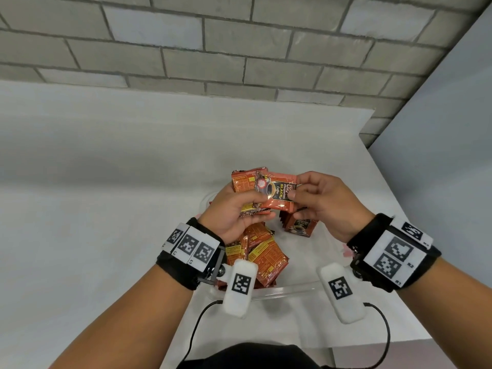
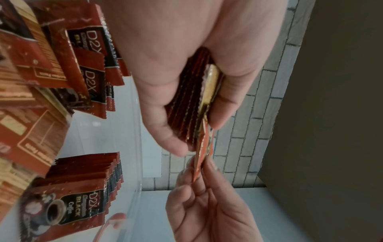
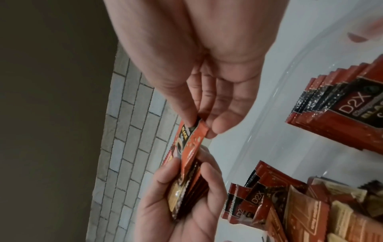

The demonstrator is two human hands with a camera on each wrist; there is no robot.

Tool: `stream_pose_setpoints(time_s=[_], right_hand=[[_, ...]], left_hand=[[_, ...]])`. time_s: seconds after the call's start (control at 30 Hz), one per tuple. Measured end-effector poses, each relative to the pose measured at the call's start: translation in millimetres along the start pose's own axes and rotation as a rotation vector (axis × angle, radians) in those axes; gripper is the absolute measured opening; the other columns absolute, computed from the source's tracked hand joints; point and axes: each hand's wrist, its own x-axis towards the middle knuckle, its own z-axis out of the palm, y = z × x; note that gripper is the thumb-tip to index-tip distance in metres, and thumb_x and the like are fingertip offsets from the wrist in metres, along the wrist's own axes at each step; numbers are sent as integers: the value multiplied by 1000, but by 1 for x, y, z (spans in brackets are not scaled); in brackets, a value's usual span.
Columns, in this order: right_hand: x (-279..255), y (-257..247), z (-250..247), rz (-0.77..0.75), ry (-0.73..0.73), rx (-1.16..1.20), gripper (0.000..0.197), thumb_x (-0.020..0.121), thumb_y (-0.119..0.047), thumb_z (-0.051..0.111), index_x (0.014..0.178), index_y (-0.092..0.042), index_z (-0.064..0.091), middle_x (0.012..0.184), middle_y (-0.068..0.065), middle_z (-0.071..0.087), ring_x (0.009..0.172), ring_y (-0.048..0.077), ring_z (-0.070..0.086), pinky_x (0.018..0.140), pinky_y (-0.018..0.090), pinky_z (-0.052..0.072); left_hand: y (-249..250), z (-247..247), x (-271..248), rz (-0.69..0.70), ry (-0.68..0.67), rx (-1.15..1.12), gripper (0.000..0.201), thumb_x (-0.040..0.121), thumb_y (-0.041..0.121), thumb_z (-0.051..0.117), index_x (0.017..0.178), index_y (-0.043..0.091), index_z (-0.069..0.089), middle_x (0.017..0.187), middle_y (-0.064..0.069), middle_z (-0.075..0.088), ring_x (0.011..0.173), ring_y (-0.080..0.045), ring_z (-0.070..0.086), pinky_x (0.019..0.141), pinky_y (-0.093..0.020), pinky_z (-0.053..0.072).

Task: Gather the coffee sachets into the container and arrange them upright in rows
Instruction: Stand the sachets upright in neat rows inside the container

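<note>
Right hand (image 1: 323, 206) grip pinched on glossy foil sachet (image 1: 277, 193), left hand (image 1: 234, 211) clutching crinkle-edged stack (image 2: 186, 104).

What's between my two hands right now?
One coffee sachet spans the gap: the right hand pinches its end while the left hand grips the sachet stack beside it. The head view shows it best.

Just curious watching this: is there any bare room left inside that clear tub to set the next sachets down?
Yes. The clear container has bare floor on its right side, between the upright row and the near rim. Its left side is crowded with loose sachets. Above it, the left hand holds a stack and the right hand pinches one sachet.
</note>
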Motion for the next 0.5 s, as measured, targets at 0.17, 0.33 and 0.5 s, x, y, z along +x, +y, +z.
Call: stream_pose_setpoints(time_s=[0.17,0.33,0.5], right_hand=[[1,0,-3,38,-39,53,16,81,2,64,96,-6,63,76,7,69,63,15,65,58,20,56],[3,-5,-21,-33,75,-216,10,85,-2,65,85,-12,65,76,5,69,63,18,65,55,22,55],[9,7,-46,-133,9,-1033,7,85,-13,68,90,-17,71,72,-10,61,63,4,54,63,18,42]], left_hand=[[1,-1,0,30,-21,12,34,83,-9,57,108,12,61,102,-10,71,91,-25,69,74,-37,59],[3,-6,4,50,83,18,31,76,14,69,105,11,59,93,-8,67,84,-23,66,74,-37,55],[3,-12,6,43,182,-15,17,87,12,64,103,12,59,85,-7,61,72,-21,63,72,-36,54]])
